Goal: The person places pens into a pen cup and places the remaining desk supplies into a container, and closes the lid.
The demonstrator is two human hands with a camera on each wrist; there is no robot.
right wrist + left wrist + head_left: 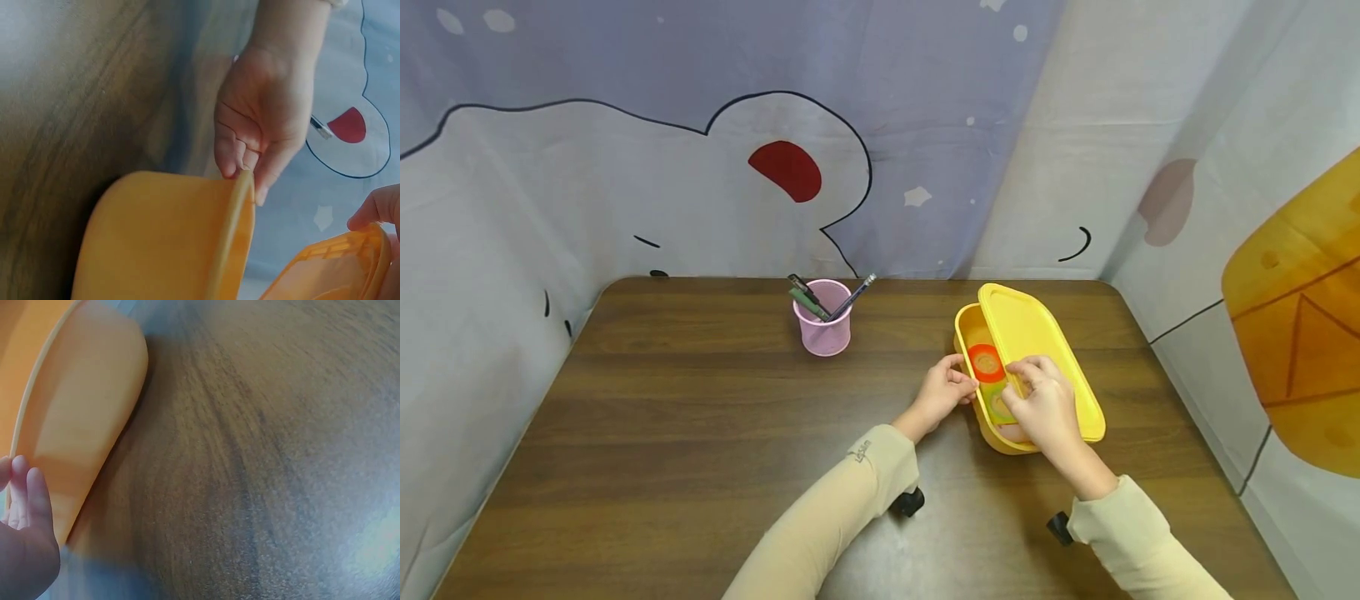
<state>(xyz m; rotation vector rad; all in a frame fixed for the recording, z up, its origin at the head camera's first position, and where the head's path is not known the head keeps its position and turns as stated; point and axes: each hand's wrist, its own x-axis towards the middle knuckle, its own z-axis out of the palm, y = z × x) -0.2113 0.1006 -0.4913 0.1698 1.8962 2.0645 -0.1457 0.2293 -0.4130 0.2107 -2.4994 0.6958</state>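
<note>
A yellow plastic box [987,430] stands on the right part of the table with its yellow lid [1041,333] lifted along the left side and leaning over the right. My left hand [942,388] pinches the box's left rim between thumb and fingers, as the right wrist view also shows. The near edge of the lid is pinched by my right hand [1047,406], which hides part of the box. Inside lie a red ring-shaped item [986,363], a green item with an orange middle [997,403] and a pale pinkish one [1013,432], their kinds unclear.
A pink pen cup [825,337] with several pens and a pencil stands near the table's back edge, left of the box. The brown wooden table [662,433] borders printed curtains [940,100] at the back and sides.
</note>
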